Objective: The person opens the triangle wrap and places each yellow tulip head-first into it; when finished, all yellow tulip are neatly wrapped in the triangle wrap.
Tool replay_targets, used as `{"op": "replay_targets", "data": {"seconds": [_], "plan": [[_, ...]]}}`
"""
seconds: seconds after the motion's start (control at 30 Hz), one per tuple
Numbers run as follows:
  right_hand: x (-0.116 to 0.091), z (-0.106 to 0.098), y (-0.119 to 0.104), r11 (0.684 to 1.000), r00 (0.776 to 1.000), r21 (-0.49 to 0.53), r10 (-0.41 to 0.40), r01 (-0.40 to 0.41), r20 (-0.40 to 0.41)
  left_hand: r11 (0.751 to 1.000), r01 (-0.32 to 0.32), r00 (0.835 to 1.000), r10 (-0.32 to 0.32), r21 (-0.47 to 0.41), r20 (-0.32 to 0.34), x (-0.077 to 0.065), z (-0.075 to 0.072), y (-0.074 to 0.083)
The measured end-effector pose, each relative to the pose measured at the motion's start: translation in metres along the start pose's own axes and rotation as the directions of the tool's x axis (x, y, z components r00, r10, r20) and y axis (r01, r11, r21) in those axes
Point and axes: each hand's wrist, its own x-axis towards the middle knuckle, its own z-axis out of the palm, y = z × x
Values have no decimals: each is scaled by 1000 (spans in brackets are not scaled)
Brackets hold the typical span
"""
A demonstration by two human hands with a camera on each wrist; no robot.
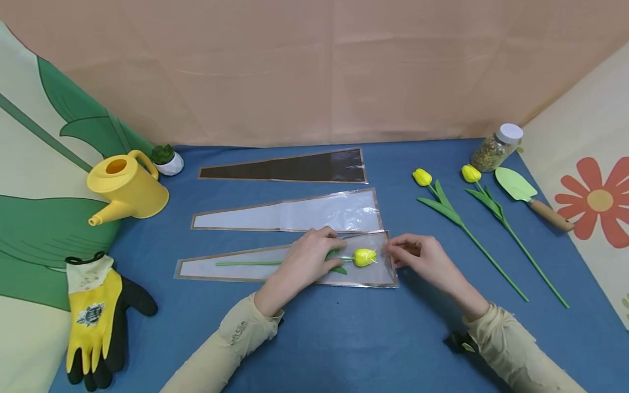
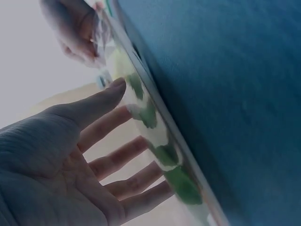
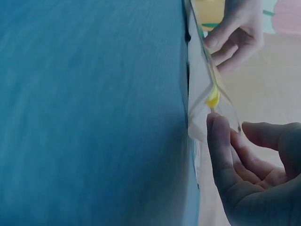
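A yellow artificial tulip (image 1: 365,257) lies in the nearest clear-fronted flower sleeve (image 1: 201,267), its head toward the wide right end. My left hand (image 1: 307,255) rests over the tulip's leaves and stem on this sleeve. In the left wrist view, the left fingers (image 2: 134,183) are nearly straight, and their tips touch the film. My right hand (image 1: 422,259) pinches the edge of the sleeve's wide end, just beyond the bloom. The right wrist view shows the sleeve's corner between the right thumb and fingers, with the film layers lifted apart there.
Behind lie a white sleeve (image 1: 329,212) and a black sleeve (image 1: 295,167). Two yellow tulips (image 1: 444,204), a trowel (image 1: 516,185) and a lidded jar (image 1: 493,147) are at right. A watering can (image 1: 132,188), small potted plant (image 1: 168,161) and work glove (image 1: 98,322) sit left.
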Motion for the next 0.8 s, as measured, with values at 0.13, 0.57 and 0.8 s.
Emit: {"op": "replay_targets", "data": {"seconds": [0.13,0.57,0.8], "plan": [[2,-8,-3,998,1000,-55,-22,21,-19,1000,7,1000,-6,21,-18,3,-10,-4],[52,-32,-3,995,995,-77,-64,59,-71,1000,18,996,-19,-13,-89,52,-34,-21],[78,-31,0,996,998,-88,1,-6,-55,999,19,997,-22,-40,-74,87,-25,-17]]}}
